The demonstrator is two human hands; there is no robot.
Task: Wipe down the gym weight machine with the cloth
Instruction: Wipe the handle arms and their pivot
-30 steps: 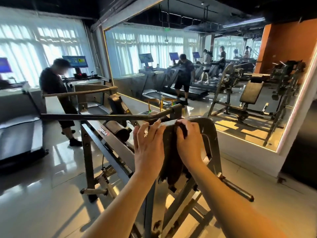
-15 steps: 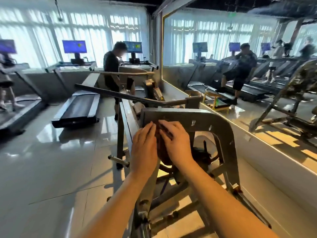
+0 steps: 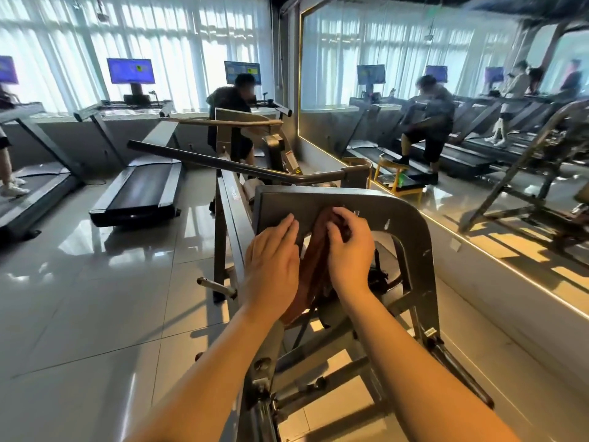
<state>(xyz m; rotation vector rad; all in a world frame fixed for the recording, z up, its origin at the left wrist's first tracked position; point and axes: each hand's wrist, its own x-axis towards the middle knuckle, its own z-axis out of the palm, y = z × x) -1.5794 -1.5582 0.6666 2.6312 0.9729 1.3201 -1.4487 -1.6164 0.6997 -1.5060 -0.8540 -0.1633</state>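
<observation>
Plainly, left hand (image 3: 271, 266) lies flat on machine frame (image 3: 411, 232), right hand (image 3: 349, 250) clutches the cloth (image 3: 314, 269).

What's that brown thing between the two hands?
In the head view, the cloth hangs between the left hand and the right hand, draped over the weight machine.

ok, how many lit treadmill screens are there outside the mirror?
3: left-edge screen, cut off by the frame; middle screen; right screen, partly hidden. More may sit out of frame.
</observation>
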